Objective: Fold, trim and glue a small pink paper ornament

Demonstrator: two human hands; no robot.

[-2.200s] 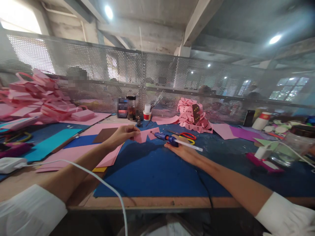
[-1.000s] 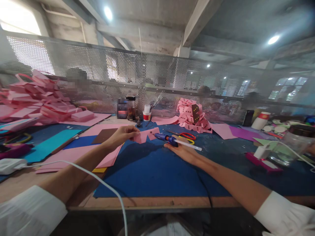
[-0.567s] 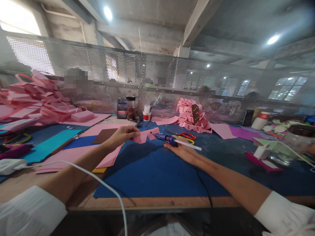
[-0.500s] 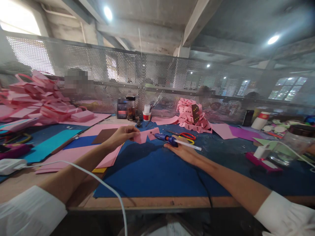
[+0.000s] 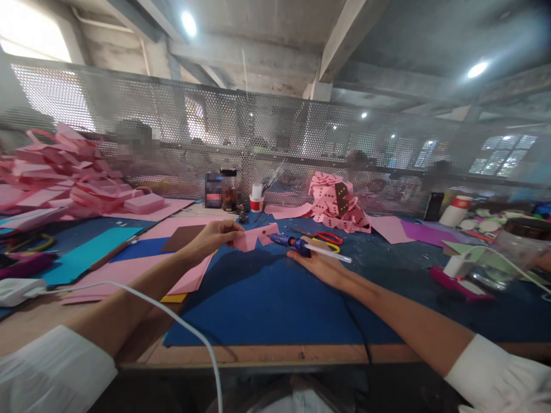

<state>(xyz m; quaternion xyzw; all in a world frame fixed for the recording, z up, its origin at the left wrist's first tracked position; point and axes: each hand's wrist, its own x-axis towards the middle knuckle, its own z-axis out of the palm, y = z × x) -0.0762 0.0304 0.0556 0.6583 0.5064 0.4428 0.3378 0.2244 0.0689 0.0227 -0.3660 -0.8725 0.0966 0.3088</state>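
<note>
Between its thumb and fingers, my left hand [image 5: 224, 234] pinches a pink paper strip [image 5: 248, 240] with notches and a small dark spot near its right end. My right hand [image 5: 317, 261] is wrapped round a blue glue gun [image 5: 289, 241], a clear glue stick [image 5: 333, 253] poking out of its back. The nozzle points left and is at the strip's right end; whether it touches the paper I cannot make out. Behind the glue gun lie scissors [image 5: 329, 237] with red and yellow handles, partly hidden by it.
A blue mat [image 5: 275, 310] covers the table. Pink paper pieces [image 5: 64, 172] heap up at far left; dotted pink pieces [image 5: 331, 201] pile at the back. Jar [image 5: 229, 192], paper cup [image 5: 257, 202] and perforated screen [image 5: 275, 126] stand behind. A white cable [image 5: 172, 312] crosses my left forearm.
Almost nothing differs. The glue gun and the pink strip have shifted very slightly, with both hands keeping their grip.
</note>
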